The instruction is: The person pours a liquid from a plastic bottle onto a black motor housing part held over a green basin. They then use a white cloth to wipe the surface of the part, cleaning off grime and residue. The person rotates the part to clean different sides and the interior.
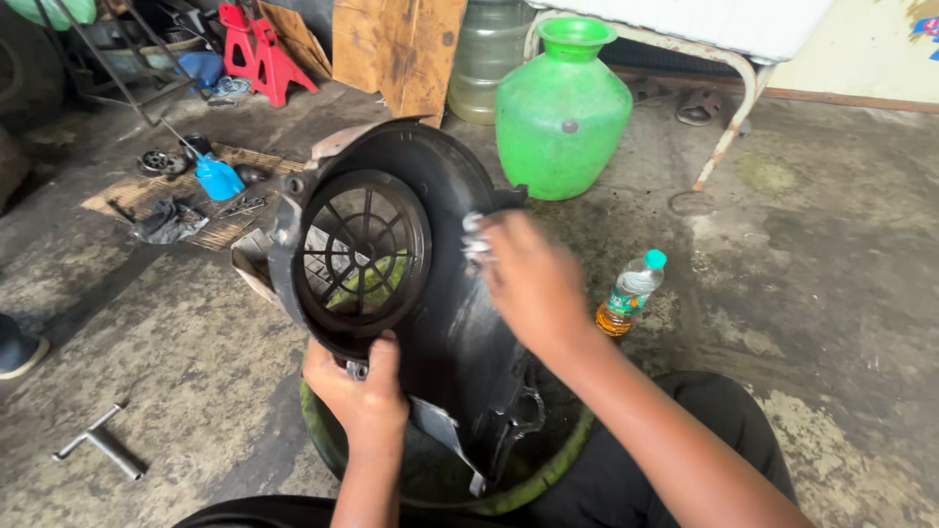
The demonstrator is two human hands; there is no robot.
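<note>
A black plastic fan cover [445,293] with a round grille opening is held upright over a dark green basin [548,464]. My left hand [357,386] grips the cover's lower rim just under the grille. On the cover's right side, my right hand [528,279] presses a small whitish cloth [474,235] against the black surface. Through the grille something green shows behind.
A big green pot [562,112] and a clear water jug [486,54] stand behind. A small bottle with amber liquid [628,296] stands at the right. A T-shaped metal wrench [101,445] lies at the left. A mat with a blue oil can [217,178] and red stands [256,47] are at the far left.
</note>
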